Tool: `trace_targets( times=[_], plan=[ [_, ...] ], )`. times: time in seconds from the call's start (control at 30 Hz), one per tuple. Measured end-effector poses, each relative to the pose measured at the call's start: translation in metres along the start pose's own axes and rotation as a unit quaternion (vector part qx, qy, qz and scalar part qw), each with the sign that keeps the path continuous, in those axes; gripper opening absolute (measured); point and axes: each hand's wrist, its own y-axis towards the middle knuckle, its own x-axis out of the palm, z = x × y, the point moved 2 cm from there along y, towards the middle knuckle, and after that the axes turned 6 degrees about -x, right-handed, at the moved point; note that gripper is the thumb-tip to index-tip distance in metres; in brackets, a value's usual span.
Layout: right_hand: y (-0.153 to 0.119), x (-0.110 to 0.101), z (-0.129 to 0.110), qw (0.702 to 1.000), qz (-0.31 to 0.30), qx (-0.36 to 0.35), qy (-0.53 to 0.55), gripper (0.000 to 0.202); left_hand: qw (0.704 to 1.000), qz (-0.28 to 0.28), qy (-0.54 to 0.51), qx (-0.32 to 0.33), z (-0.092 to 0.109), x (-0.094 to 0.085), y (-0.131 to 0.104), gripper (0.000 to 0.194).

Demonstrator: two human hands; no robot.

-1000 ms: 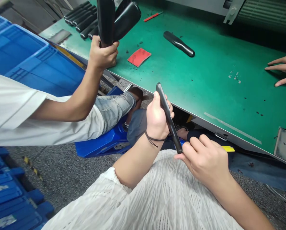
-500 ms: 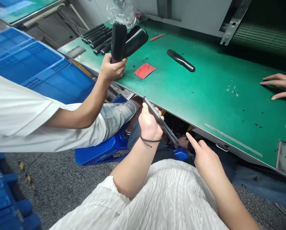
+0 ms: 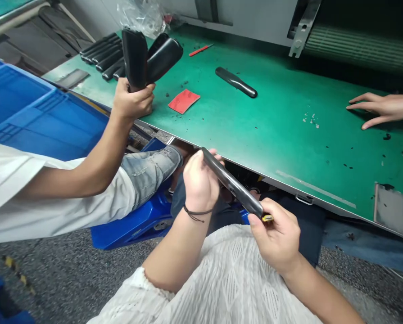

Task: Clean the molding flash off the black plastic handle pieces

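A long, glossy black handle-shaped piece (image 3: 233, 185) slants across in front of my body, just off the table edge. My left hand (image 3: 202, 180) holds its upper left end between thumb and fingers. Around its lower right end my right hand (image 3: 277, 234) is closed. A small yellow tip (image 3: 268, 218) sticks out by my right fingers; what it belongs to is hidden. Another black handle-shaped piece (image 3: 237, 82) lies on the green table (image 3: 272, 121).
At left a co-worker's hand (image 3: 132, 101) grips several black pieces upright. More black pieces (image 3: 103, 51) lie behind it, near a plastic bag (image 3: 142, 18). Another person's hand (image 3: 383, 107) rests at right. A red square (image 3: 183, 101), a red-handled tool (image 3: 199, 50) and a grey plate (image 3: 392, 209) lie about.
My right hand, earlier apart with its index finger stretched out, has closed on the lower end of the black piece. The view has shifted, so the table appears further left.
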Motion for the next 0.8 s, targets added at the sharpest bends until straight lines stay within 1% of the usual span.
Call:
trace_targets(
  times=[0.03, 0.07, 0.1, 0.13, 0.17, 0.2, 0.23, 0.27, 0.3, 0.33, 0.4, 0.43, 0.47, 0.53, 0.6, 0.67, 0.7, 0.77, 0.8],
  plan=[
    [0.001, -0.003, -0.002, 1.0, 0.015, -0.008, -0.011, 0.004, 0.992, 0.028, 0.05, 0.115, 0.006, -0.004, -0.003, 0.013],
    [0.001, -0.006, -0.003, 1.0, 0.019, -0.011, -0.019, 0.007, 0.961, 0.046, 0.101, 0.252, 0.012, -0.008, -0.009, 0.023],
    [0.002, -0.008, -0.004, 1.0, 0.017, -0.011, -0.023, 0.009, 0.912, 0.035, 0.154, 0.379, 0.018, -0.009, -0.019, 0.03],
    [0.002, -0.01, -0.004, 1.0, 0.009, -0.012, -0.025, 0.009, 0.856, -0.014, 0.216, 0.47, 0.022, -0.008, -0.03, 0.035],
    [0.002, -0.011, -0.005, 1.0, -0.002, -0.016, -0.025, 0.009, 0.803, -0.099, 0.287, 0.513, 0.022, -0.006, -0.04, 0.035],
    [0.001, -0.011, -0.006, 0.999, -0.011, -0.024, -0.025, 0.009, 0.758, -0.201, 0.357, 0.508, 0.02, -0.003, -0.049, 0.031],
    [0.001, -0.011, -0.006, 0.999, -0.02, -0.033, -0.026, 0.008, 0.72, -0.296, 0.413, 0.473, 0.015, -0.001, -0.056, 0.024],
    [-0.001, -0.011, -0.006, 0.998, -0.032, -0.04, -0.027, 0.008, 0.694, -0.363, 0.447, 0.432, 0.009, -0.001, -0.06, 0.019],
    [-0.002, -0.012, -0.006, 0.998, -0.048, -0.041, -0.025, 0.007, 0.684, -0.398, 0.46, 0.404, 0.004, -0.001, -0.063, 0.02],
    [-0.003, -0.013, -0.005, 0.997, -0.067, -0.034, -0.023, 0.005, 0.686, -0.407, 0.457, 0.394, 0.0, -0.002, -0.063, 0.024],
    [-0.006, -0.019, -0.002, 0.994, -0.106, -0.01, -0.024, 0.016, 0.699, -0.393, 0.445, 0.399, -0.005, -0.005, -0.059, 0.031],
    [-0.006, -0.024, -0.001, 0.992, -0.125, -0.01, -0.028, 0.02, 0.701, -0.383, 0.446, 0.403, -0.006, -0.006, -0.057, 0.033],
    [-0.006, -0.029, 0.0, 0.989, -0.143, -0.024, -0.039, 0.023, 0.702, -0.375, 0.449, 0.405, -0.007, -0.007, -0.055, 0.034],
    [-0.003, -0.039, 0.0, 0.978, -0.178, -0.08, -0.079, 0.027, 0.702, -0.374, 0.45, 0.405, -0.006, -0.006, -0.052, 0.037],
    [0.002, -0.045, -0.002, 0.961, -0.207, -0.126, -0.133, 0.025, 0.702, -0.381, 0.446, 0.403, -0.003, -0.005, -0.052, 0.038],
    [0.007, -0.047, -0.004, 0.949, -0.222, -0.131, -0.18, 0.018, 0.697, -0.388, 0.451, 0.401, -0.001, -0.002, -0.054, 0.037],
    [0.01, -0.046, -0.006, 0.946, -0.226, -0.129, -0.194, 0.026, 0.69, -0.392, 0.457, 0.402, 0.0, -0.001, -0.054, 0.036],
    [0.014, -0.043, -0.009, 0.942, -0.231, -0.123, -0.21, 0.05, 0.669, -0.401, 0.471, 0.412, 0.001, 0.001, -0.055, 0.033],
    [0.016, -0.041, -0.01, 0.94, -0.234, -0.122, -0.218, 0.056, 0.659, -0.405, 0.475, 0.421, 0.002, 0.001, -0.056, 0.031]
  ],
)
